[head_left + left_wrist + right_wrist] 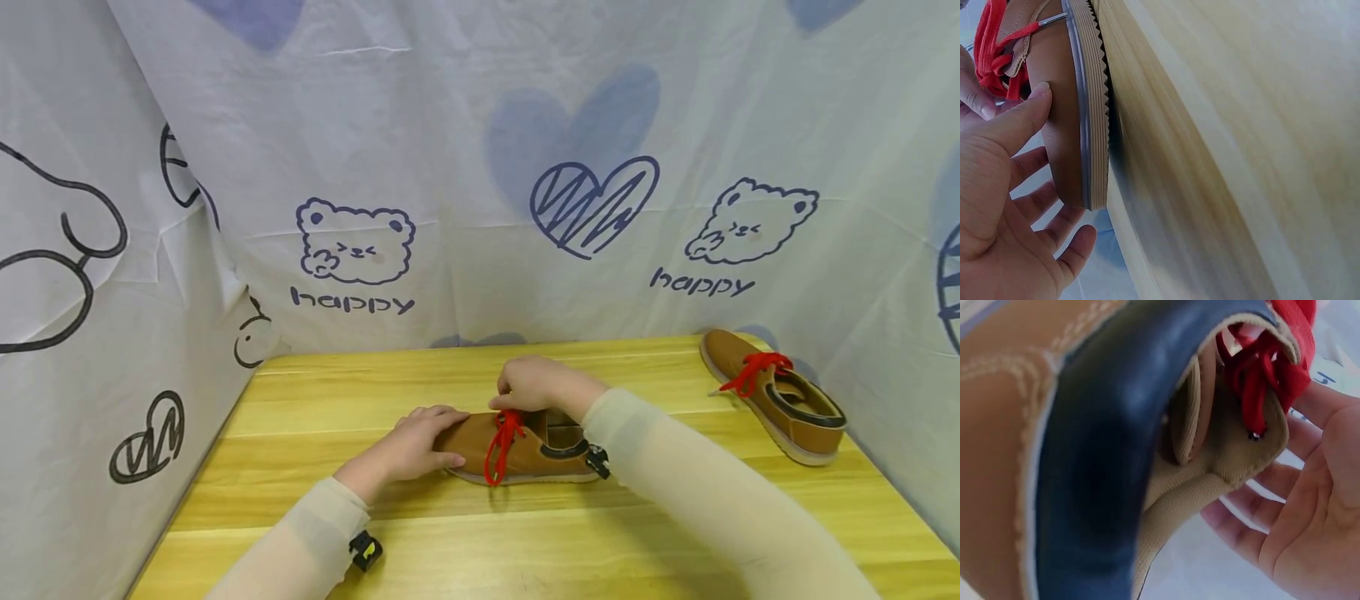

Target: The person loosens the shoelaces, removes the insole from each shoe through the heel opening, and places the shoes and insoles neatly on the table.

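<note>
A brown leather shoe (480, 446) with a dark collar lies on the wooden table, its toe pointing left. Across its toe, my left hand (408, 446) holds it; in the left wrist view the thumb (1038, 103) presses one side while the fingers reach round the toe. My right hand (543, 385) is over the lace-up front, fingertips at the red shoelace (506, 433), seeming to pinch it. Seen from the right wrist, the shoelace (1272, 369) runs through the eyelet flap and partly hides those fingertips. One lace end hangs down the near side.
A matching brown shoe (776, 400) with red laces stands at the table's back right. White cloth (465, 167) with printed bears and hearts hangs behind the table (480, 550) and along both sides.
</note>
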`<move>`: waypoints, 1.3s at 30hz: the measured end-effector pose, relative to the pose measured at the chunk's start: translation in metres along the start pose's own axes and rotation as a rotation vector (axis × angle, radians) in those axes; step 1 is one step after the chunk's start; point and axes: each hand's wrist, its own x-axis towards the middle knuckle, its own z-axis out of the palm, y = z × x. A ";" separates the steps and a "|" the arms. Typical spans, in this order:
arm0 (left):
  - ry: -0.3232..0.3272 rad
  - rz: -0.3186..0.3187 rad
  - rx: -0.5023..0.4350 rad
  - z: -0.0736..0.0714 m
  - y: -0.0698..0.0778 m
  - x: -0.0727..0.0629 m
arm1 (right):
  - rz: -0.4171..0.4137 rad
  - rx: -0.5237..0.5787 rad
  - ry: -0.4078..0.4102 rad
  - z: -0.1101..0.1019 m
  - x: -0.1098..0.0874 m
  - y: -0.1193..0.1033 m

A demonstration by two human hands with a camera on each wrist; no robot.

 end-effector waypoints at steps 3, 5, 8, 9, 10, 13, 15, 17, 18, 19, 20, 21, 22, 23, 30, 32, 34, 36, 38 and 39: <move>0.001 0.002 -0.004 0.000 0.001 -0.001 | 0.056 -0.003 -0.018 0.000 0.001 -0.003; 0.001 0.002 -0.007 -0.001 0.001 -0.001 | 0.078 -0.008 -0.030 -0.002 0.001 -0.004; 0.002 -0.001 -0.013 -0.001 0.002 -0.001 | 0.073 -0.019 -0.057 -0.005 0.001 -0.005; 0.000 -0.003 -0.011 0.000 0.002 -0.001 | 0.062 -0.018 -0.067 -0.006 0.001 -0.006; 0.002 -0.001 -0.011 0.000 0.002 -0.001 | 0.046 -0.017 -0.074 -0.006 0.001 -0.006; 0.001 -0.001 -0.012 0.000 0.003 -0.001 | -0.007 0.005 -0.082 -0.007 0.001 -0.006; 0.002 0.000 -0.015 0.000 0.003 -0.001 | -0.034 0.019 -0.075 -0.008 0.001 -0.006; 0.004 0.001 -0.021 0.000 0.003 -0.001 | -0.061 0.028 -0.058 -0.009 0.000 -0.004; 0.008 0.003 -0.022 0.000 0.003 0.000 | -0.072 0.027 -0.050 -0.009 0.000 -0.003; 0.009 0.004 -0.022 0.000 0.002 0.000 | -0.083 0.030 -0.041 -0.011 0.000 -0.002; 0.013 0.007 -0.021 0.000 0.002 0.000 | -0.096 0.024 -0.032 -0.012 -0.001 -0.001; 0.015 0.009 -0.019 0.001 0.002 0.000 | -0.107 0.019 -0.023 -0.014 -0.001 0.000; 0.018 0.011 -0.018 0.001 0.001 0.001 | -0.121 0.013 -0.011 -0.016 -0.002 0.001; 0.019 0.012 -0.016 0.001 0.001 0.001 | -0.126 0.012 -0.006 -0.019 -0.003 0.003; 0.016 0.006 -0.028 0.000 0.002 0.001 | -0.154 0.028 0.051 -0.042 -0.012 0.010; 0.016 0.003 -0.031 0.000 0.002 0.001 | -0.143 0.034 0.070 -0.049 -0.014 0.012; 0.013 -0.002 -0.034 0.000 0.002 0.000 | -0.130 0.037 0.091 -0.056 -0.016 0.016; 0.012 -0.003 -0.038 0.000 0.002 0.000 | -0.120 0.043 0.109 -0.064 -0.019 0.021; 0.010 -0.004 -0.041 0.000 0.002 -0.001 | -0.115 0.044 0.128 -0.072 -0.023 0.027; 0.009 -0.004 -0.041 0.000 0.002 -0.001 | -0.105 0.044 0.134 -0.075 -0.025 0.030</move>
